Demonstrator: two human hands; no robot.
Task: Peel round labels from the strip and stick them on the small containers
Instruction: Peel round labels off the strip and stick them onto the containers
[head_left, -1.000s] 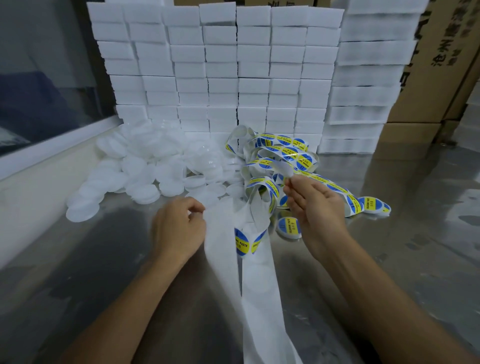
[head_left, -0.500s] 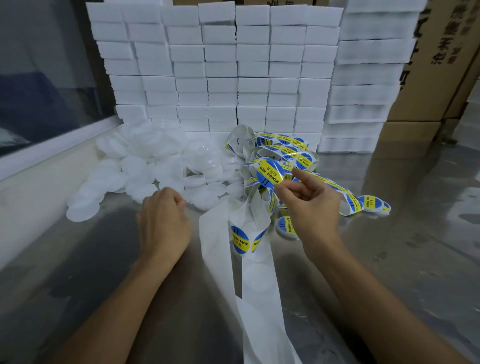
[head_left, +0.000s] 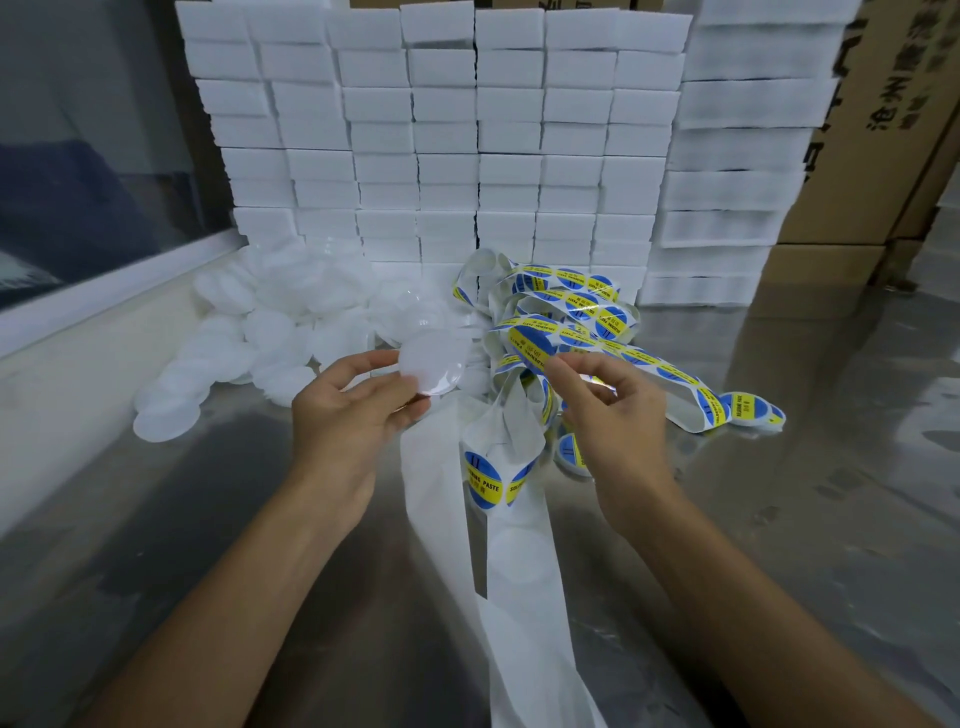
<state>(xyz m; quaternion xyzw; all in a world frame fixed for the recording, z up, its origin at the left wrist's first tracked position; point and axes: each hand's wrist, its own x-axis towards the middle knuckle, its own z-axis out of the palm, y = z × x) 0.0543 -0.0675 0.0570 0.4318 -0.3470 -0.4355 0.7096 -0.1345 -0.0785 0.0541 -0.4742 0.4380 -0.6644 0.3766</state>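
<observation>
— What have the fingers got at this moment?

— My left hand (head_left: 343, 415) has thumb and fingertips curled round the edge of one small round container (head_left: 428, 366), a flat clear-white disc held up off the table and tilted toward me. My right hand (head_left: 613, 410) pinches a round blue and yellow label (head_left: 530, 348) between thumb and forefinger; the other fingers are loosely bent. The label sits just right of the container, close to it, but I cannot tell whether they touch.

— And the strip?

— The label strip (head_left: 571, 306) lies in a tangled heap behind my right hand, with loops of blue and yellow labels running off to the right. The bare white backing (head_left: 519, 571) trails from under my hands toward me, with one label (head_left: 483, 478) left on it between my wrists.

— Where are the other containers?

— A pile of containers (head_left: 260, 332) is spread on the metal table (head_left: 779, 519) to the left, behind my left hand. Behind everything stands a wall of stacked white blocks (head_left: 441, 130), with cardboard boxes (head_left: 883, 130) at the right.
</observation>
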